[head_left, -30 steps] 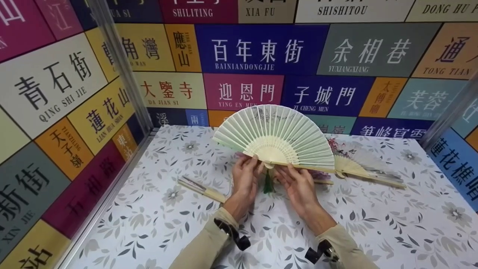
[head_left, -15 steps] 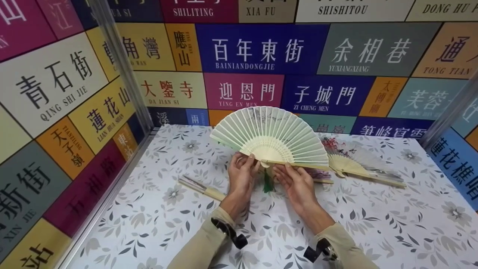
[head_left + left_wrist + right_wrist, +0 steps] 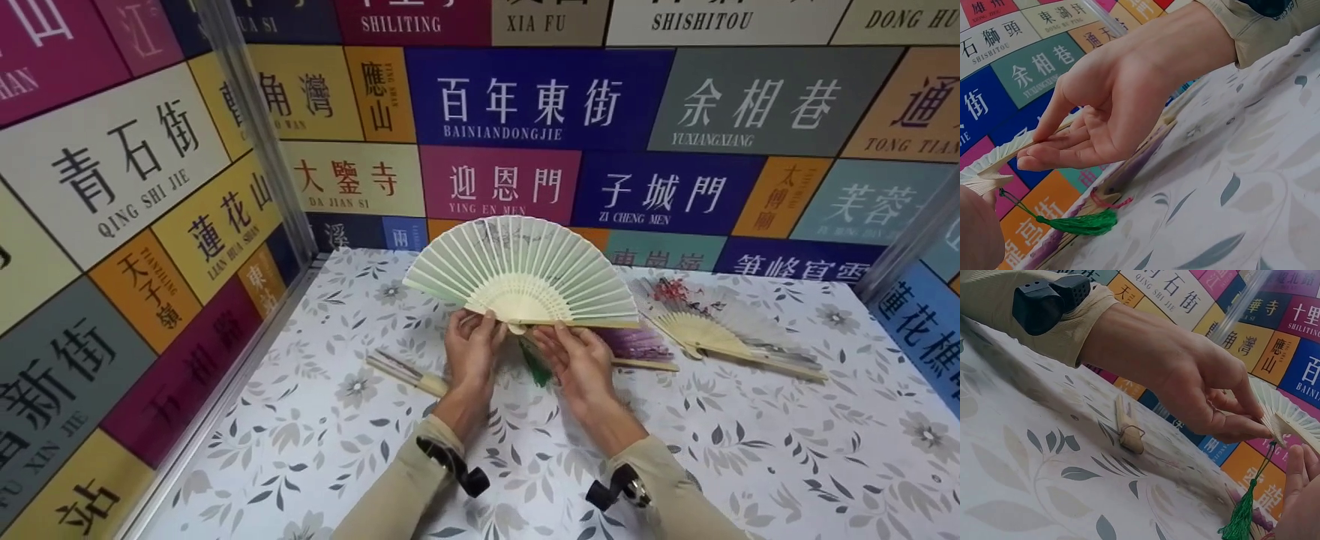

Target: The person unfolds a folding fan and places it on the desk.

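Left hand (image 3: 472,356) and right hand (image 3: 583,364) pinch a pale-green wooden-ribbed fan (image 3: 517,262) (spread half-round) — shifted left, exposing more purple wooden-edged fan (image 3: 645,346).

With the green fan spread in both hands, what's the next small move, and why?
Probably lower the green fan onto the table: the left hand and right hand pinch it above the surface, it is spread, and the purple fan and red-blossom fan lie open there.

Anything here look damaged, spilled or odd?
I see no damage or spill. Only the folded fan at the left stands out: it lies closed, while the held green fan and the red-flowered fan at right are spread open.
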Demonstrator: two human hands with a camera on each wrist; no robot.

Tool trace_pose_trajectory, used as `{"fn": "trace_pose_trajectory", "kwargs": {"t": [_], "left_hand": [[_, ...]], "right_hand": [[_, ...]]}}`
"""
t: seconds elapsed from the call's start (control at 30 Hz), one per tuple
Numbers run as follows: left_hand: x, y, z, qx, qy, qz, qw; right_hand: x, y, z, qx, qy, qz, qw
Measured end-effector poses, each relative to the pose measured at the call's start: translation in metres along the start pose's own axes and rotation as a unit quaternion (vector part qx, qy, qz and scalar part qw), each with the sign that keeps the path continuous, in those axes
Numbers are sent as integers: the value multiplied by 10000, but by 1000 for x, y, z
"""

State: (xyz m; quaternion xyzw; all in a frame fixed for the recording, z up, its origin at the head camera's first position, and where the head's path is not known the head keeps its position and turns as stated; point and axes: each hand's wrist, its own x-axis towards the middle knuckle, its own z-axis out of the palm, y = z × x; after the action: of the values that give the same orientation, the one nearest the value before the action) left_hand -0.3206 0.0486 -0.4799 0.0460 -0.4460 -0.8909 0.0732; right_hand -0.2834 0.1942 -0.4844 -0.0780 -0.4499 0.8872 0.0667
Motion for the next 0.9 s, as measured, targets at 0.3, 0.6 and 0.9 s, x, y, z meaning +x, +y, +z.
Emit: {"fn": "trace_pose_trajectory", "kwargs": {"t": [0.3, 0.6, 0.9], "left_hand": [[15, 8, -28, 346, 431, 120, 9984], [31, 25, -62, 1004, 843, 188, 9912], [45, 46, -95, 2160, 1075, 62, 9704]], "right_hand": [[13, 25, 23, 78, 58, 159, 9998], [17, 55, 43, 197, 182, 499, 9984], [14, 79, 59, 71, -58, 985, 9951]]}}
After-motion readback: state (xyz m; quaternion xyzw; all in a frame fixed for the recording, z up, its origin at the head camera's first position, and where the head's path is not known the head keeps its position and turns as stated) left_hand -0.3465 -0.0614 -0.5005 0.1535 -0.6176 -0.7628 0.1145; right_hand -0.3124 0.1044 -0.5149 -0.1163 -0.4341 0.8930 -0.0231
